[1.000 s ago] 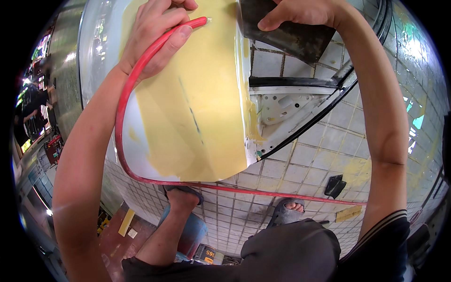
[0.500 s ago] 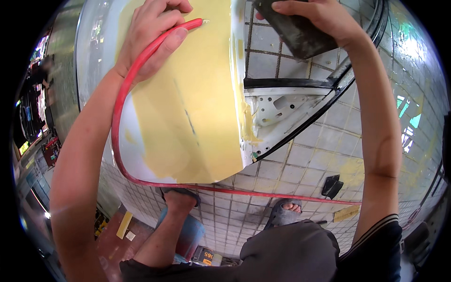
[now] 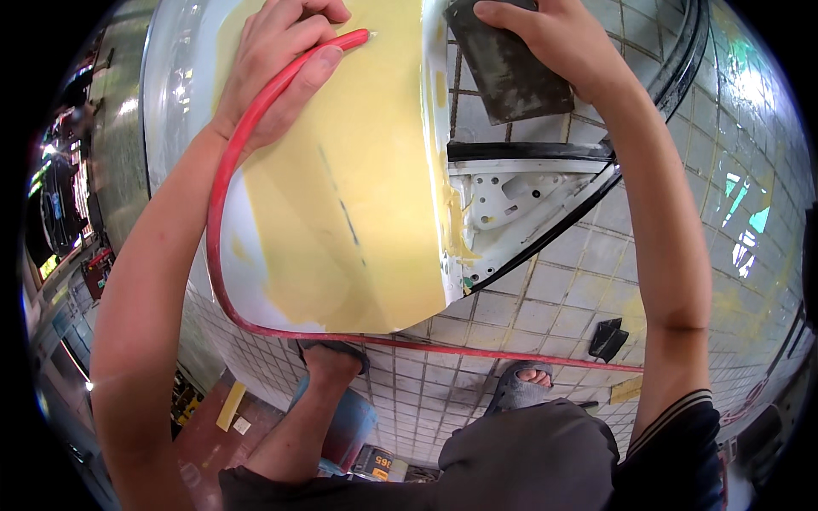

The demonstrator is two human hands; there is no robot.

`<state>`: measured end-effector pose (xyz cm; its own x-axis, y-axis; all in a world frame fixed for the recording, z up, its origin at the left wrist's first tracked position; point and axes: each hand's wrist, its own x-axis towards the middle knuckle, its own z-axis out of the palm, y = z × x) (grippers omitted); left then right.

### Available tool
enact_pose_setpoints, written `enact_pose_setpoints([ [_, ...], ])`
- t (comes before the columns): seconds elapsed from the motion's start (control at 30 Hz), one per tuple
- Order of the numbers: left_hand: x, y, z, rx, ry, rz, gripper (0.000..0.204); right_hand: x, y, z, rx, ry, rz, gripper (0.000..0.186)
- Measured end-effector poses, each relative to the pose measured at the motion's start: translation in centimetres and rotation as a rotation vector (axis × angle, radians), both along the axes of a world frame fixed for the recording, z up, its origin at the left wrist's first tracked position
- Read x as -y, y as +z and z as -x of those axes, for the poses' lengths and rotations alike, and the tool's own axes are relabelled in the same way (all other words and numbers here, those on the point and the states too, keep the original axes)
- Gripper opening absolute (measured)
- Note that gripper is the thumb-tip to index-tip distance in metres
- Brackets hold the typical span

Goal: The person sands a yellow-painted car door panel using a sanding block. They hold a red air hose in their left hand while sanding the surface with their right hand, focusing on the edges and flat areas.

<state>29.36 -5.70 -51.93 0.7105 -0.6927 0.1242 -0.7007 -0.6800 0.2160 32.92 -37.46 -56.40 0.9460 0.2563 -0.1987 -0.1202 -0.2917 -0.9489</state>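
Note:
My left hand (image 3: 285,64) is wrapped round a red hose (image 3: 224,183) and rests on a white car door panel (image 3: 237,289). Its open tip, with a little clear water at it, points right over the panel. A broad area of yellow filler (image 3: 366,162) covers most of the panel, marked by a thin dark streak. My right hand (image 3: 558,34) grips a dark grey, wet-looking rectangle of sandpaper (image 3: 511,72), thumb on top and the other fingers mostly hidden beneath. The sandpaper is over the window opening, close to the panel's right edge.
A black-edged window frame (image 3: 545,230) with a white perforated corner plate (image 3: 498,200) adjoins the panel. Wet tiled floor (image 3: 562,289) lies below, with the hose running across it. A black scrap (image 3: 607,339), my sandalled feet and a blue bucket (image 3: 349,422) are lower down.
My right hand has moved left with the sandpaper, bringing it close to the panel's edge. The left hand and hose stay nearly still.

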Motion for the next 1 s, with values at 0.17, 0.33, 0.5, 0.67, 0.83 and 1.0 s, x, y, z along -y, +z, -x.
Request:
enact_pose_setpoints([
  [0.17,0.0,-0.4,0.3,-0.003,0.004,0.011,0.032,-0.5,3.8,-0.4,0.03,0.077,0.203,0.024],
  [0.33,0.0,-0.4,0.3,-0.003,0.007,0.011,0.032,-0.5,4.0,-1.3,0.031,0.191,0.207,0.024],
  [0.5,-0.1,-0.3,0.4,-0.003,0.008,0.01,0.032,-0.2,3.6,-2.6,0.101,0.207,0.295,0.029],
  [0.67,-0.3,-0.5,0.5,-0.008,0.009,0.005,0.032,-0.4,4.1,-2.2,0.146,0.276,0.335,0.027],
  [0.83,-0.1,-0.4,0.5,-0.006,0.005,0.012,0.032,0.3,4.7,-3.0,0.108,0.365,0.309,0.025],
  [1.0,-0.5,-0.3,0.7,-0.01,0.008,-0.002,0.032,0.1,3.8,-3.1,0.11,0.351,0.251,0.025],
])
